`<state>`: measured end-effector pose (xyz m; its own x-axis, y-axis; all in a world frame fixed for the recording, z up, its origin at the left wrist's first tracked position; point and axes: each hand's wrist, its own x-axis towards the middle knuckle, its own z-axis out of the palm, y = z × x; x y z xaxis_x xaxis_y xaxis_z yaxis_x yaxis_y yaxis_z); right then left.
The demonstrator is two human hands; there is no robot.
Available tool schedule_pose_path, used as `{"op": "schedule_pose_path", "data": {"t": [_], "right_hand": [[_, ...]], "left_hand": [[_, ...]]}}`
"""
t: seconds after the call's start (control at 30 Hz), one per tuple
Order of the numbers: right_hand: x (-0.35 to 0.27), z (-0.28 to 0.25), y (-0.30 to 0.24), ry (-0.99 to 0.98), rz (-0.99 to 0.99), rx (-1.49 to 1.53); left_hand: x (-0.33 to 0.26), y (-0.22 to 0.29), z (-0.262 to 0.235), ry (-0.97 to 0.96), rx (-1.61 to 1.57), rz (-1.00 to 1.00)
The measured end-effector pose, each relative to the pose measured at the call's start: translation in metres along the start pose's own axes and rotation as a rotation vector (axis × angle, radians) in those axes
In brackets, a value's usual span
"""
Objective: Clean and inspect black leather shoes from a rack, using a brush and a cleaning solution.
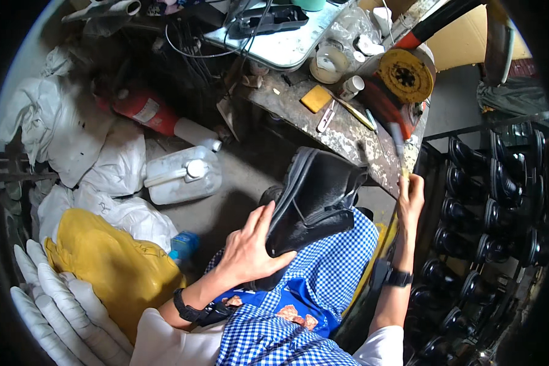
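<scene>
Above my lap is a black leather ankle boot (314, 204), tilted with its sole to the left. My left hand (250, 247) is closed on the boot's toe end, thumb and fingers on either side. At the worn workbench's right corner, my right hand (411, 198) grips a slim brush-like tool (398, 141) with a pale handle and a dark grey end, slightly blurred. Beyond it stands a red grinding machine with a yellow round wheel (405, 75). Part of another dark shoe (271, 195) shows behind the boot.
On the workbench (372, 155) lie a yellow block (316, 98), a cutter (326, 117) and a small jar (352, 88). Racks of black shoes (460, 213) stand at right. Left are a plastic jug (186, 177), a red fire extinguisher (146, 111), a yellow sack (104, 262) and white bags.
</scene>
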<state>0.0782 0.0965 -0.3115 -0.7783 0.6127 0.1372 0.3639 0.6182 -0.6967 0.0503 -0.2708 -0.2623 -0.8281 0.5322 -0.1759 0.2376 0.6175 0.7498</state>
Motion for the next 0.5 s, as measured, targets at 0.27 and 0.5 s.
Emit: {"op": "schedule_pose_path", "data": {"t": [0.27, 0.5], "right_hand": [[-0.099, -0.067, -0.100, -0.304, -0.135, 0.124], [-0.119, -0.084, -0.112, -0.536, -0.280, -0.245]], "left_hand": [[-0.003, 0.022, 0.016, -0.114, 0.072, 0.063], [-0.004, 0.020, 0.023, -0.095, 0.059, 0.056]]}}
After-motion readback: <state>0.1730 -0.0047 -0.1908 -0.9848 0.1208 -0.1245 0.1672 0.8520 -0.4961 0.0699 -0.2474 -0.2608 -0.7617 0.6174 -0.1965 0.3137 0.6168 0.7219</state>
